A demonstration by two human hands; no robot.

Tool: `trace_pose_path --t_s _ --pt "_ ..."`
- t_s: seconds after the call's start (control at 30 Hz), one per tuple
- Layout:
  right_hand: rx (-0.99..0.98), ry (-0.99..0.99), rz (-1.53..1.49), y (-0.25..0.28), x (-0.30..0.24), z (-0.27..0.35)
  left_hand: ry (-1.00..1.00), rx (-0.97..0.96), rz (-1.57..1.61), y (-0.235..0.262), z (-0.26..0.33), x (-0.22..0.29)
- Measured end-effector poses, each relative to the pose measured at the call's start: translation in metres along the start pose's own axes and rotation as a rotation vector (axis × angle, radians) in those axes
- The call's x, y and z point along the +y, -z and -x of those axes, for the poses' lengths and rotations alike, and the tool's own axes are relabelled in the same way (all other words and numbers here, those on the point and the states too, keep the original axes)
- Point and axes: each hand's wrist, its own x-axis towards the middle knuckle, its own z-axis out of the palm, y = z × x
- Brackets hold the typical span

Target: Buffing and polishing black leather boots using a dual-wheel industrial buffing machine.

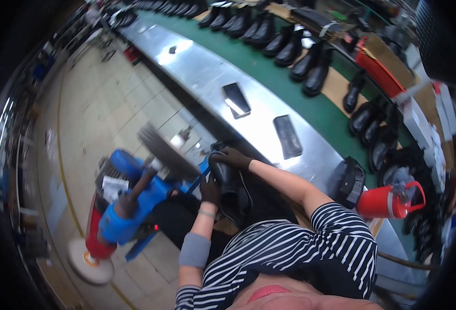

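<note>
Both my hands wear dark gloves and grip one black shoe [227, 178] in front of my chest. My left hand [210, 188] holds its lower side, my right hand [231, 156] wraps over its top. The shoe sits close to the blurred, spinning brush wheel [166, 151] of a blue polishing machine [130, 199]. Whether the shoe touches the wheel cannot be made out. A grey cuff [195, 250] covers my left forearm, and my sleeves are black and white striped.
A steel counter [207, 72] runs diagonally, with two dark flat pads [236, 99] [288, 136] on it. Behind it a green conveyor belt [284, 85] carries several black boots [310, 62]. A red jug [388, 200] and a black brush [350, 182] sit at right. A white buffing disc [86, 261] hangs low left.
</note>
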Motion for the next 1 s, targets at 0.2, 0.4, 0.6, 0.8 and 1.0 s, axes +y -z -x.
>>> trace_pose_path --t_s 0.2,0.4,0.6,0.8,1.0 --pt "-0.414 -0.290 -1.007 -0.044 0.021 -0.058 0.263 0.113 0.694 -0.003 -0.026 -0.065" --pt "-0.542 -0.321 -1.177 -0.061 0.015 -0.084 0.328 0.289 1.465 -0.037 -0.044 -0.096" --pt "-0.675 -0.428 -1.318 -0.083 0.015 -0.077 0.340 0.495 2.224 -0.073 -0.048 -0.129" --pt "-0.812 -0.273 -1.546 -0.039 0.026 -0.042 0.295 0.472 2.497 -0.084 -0.041 -0.150" --pt "-0.754 0.016 -1.324 -0.015 0.006 -0.042 0.176 0.234 2.545 -0.081 -0.042 -0.138"
